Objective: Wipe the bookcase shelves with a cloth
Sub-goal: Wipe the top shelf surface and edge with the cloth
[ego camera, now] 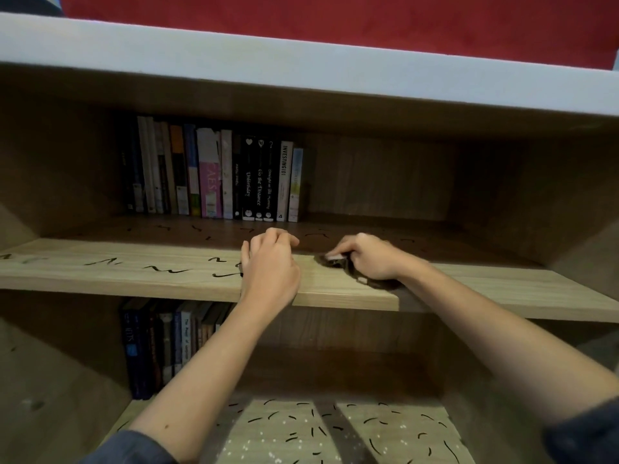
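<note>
A light wood bookcase shelf runs across the middle, covered in black squiggly marks. My right hand grips a dark cloth bunched under its fingers and presses it on the shelf, right of centre. My left hand rests on the shelf's front part with fingers loosely curled, holding nothing, just left of the cloth. The shelf between and right of the hands shows few marks; most marks lie to the left and toward the back.
A row of upright books stands at the back left of this shelf. More books stand on the lower shelf, which carries many black marks. The bookcase's white top edge overhangs above.
</note>
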A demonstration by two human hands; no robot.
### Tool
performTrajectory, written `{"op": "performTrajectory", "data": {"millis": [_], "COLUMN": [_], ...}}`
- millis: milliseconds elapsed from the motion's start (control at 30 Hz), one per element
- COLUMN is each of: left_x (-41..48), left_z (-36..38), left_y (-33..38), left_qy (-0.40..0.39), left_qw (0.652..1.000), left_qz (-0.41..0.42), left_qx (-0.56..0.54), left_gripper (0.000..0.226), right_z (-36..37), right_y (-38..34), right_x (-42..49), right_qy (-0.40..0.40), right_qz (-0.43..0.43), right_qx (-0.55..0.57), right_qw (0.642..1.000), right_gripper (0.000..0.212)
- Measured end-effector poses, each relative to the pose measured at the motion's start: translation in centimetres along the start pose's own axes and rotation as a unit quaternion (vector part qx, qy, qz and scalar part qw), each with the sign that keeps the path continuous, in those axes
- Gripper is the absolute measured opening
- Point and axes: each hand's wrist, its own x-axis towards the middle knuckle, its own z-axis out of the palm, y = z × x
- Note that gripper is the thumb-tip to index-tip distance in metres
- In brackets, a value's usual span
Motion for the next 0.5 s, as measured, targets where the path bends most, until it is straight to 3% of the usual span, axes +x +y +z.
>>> {"op": "performTrajectory", "data": {"millis": [133,333,500], "left_x": [-0.2,-0.1,-0.3], "left_z": [0.1,0.4,0.4], "left_y": [0.2,0.3,0.1], "left_qy": [0.003,0.015,0.017], "left_qw": [1.0,0.999,1.0], "left_qz": [0.001,0.01,0.009], "left_qx": [0.021,0.027,0.016], "left_gripper": [0.04,0.038,0.038], "right_z": [0.4,0.3,1.3], "right_y": [-0.6,-0.4,-1.4], "right_x": [1.9,-1.9,2.6], "right_qy": [-0.006,0.01,-0.007], "right_qz": [0.062,-0.043,0.042], "right_qx": [-0.005,0.002,-0.006], "right_qw": [0.998,0.999,0.999], "right_gripper": [0.047,0.052,0.051]}}
